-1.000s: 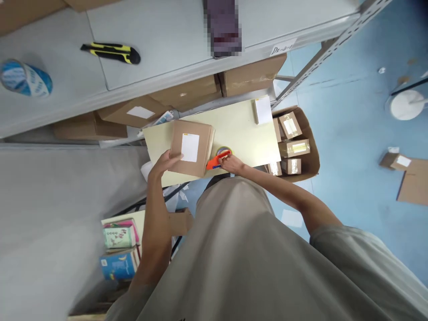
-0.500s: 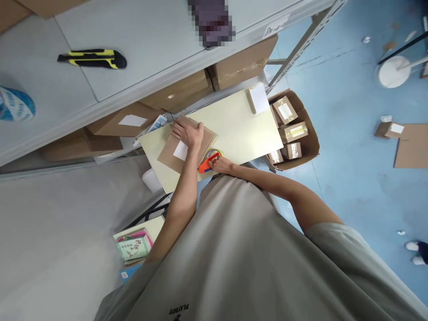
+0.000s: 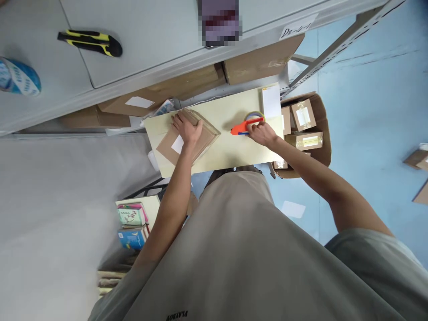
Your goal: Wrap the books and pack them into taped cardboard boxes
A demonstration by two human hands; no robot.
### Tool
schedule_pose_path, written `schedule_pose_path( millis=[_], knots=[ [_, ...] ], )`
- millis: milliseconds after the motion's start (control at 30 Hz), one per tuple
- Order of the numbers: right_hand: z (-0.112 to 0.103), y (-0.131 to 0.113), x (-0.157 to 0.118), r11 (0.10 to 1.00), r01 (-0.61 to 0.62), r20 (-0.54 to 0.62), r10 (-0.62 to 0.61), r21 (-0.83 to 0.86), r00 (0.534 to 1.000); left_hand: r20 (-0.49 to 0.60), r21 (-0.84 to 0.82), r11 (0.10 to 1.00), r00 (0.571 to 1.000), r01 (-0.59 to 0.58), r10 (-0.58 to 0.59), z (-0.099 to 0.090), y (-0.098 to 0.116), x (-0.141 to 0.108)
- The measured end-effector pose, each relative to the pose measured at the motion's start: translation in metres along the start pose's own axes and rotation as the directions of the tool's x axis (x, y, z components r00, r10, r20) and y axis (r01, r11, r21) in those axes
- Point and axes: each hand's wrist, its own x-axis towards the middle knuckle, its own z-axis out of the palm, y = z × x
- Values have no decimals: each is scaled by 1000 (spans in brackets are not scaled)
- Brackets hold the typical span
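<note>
My left hand [image 3: 188, 129] lies over a brown cardboard package [image 3: 203, 139], its fingers spread on the upper part. The package rests at an angle on the left half of a pale yellow tabletop [image 3: 230, 156] and bears a white label [image 3: 178, 144]. My right hand [image 3: 262, 133] is closed around the handle of an orange tape dispenser [image 3: 241, 128]. A roll of tape shows at the dispenser's far side. The dispenser is over the right half of the table, apart from the package.
A white box [image 3: 271, 101] stands at the table's right end. Beyond it, an open carton [image 3: 323, 133] holds several small taped boxes. On the grey shelf [image 3: 140, 53] lie a yellow-black utility knife [image 3: 90, 42] and a blue tape roll [image 3: 20, 76]. Books [image 3: 132, 238] sit lower left.
My right hand has carried the tape dispenser away from the package's near edge, to the right and farther across the table. My left hand stays on the package. The camera view has shifted.
</note>
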Motion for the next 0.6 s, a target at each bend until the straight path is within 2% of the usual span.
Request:
schedule_pose_path(
  millis=[67,200,300,433,533,600],
  knots=[
    [-10,-1,22,999,48,-3,-48,-15,999,17,24,1000,1000,-11,11,-1,2,-5],
    [-22,-25,54,978,199,-2,-199,-58,980,92,-8,998,994,-59,60,1,11,-27],
    [-20,-41,60,941,330,44,-328,-76,944,130,-88,992,986,-89,100,5,20,-52],
    [-13,-54,59,876,480,97,-474,-52,875,120,-149,982,983,-120,138,10,28,-85],
    [-9,-54,60,839,543,115,-536,-40,836,143,-198,975,981,-100,129,12,30,-99],
    [-9,-45,59,822,569,121,-562,-33,818,148,-253,966,984,-56,96,12,30,-103]
  ],
)
